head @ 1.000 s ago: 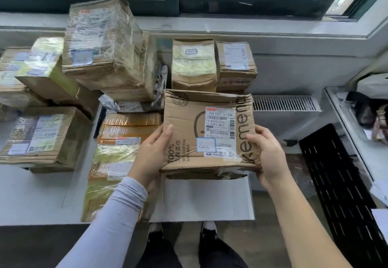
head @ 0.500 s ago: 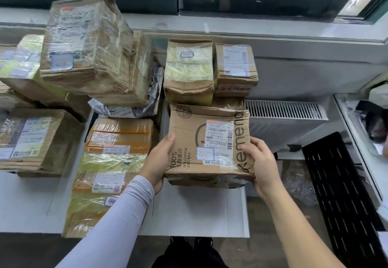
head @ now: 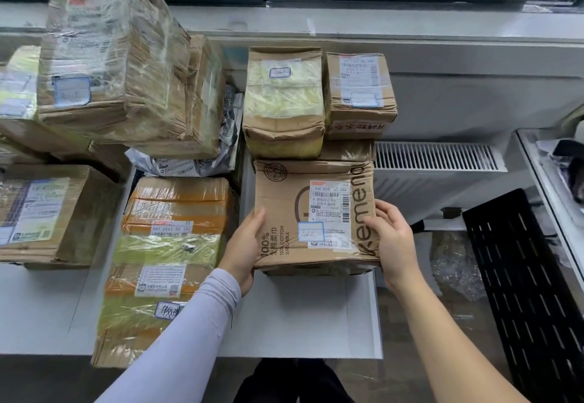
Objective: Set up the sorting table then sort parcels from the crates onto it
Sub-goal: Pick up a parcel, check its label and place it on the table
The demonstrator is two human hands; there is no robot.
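Observation:
A flat brown cardboard parcel (head: 284, 213) with a white shipping label sits on the white sorting table (head: 300, 317), just in front of two upright parcels (head: 282, 102). My left hand (head: 245, 251) grips its left edge, thumb on top. My right hand (head: 390, 241) holds its right edge, fingers curled over the printed side. More taped parcels crowd the table's left half: an orange and green wrapped one (head: 164, 254), a big tilted box (head: 110, 61) and a flat box (head: 41, 213).
A window sill (head: 410, 23) runs behind the table, with a radiator grille (head: 436, 157) to the right. A black perforated crate (head: 531, 292) stands on the floor at the right, beside a white shelf edge (head: 550, 187). My shoes show below the table's front edge.
Both hands carried the flat parcel forward and down until it rests on the table against the upright parcels. The view also shifted closer to the table.

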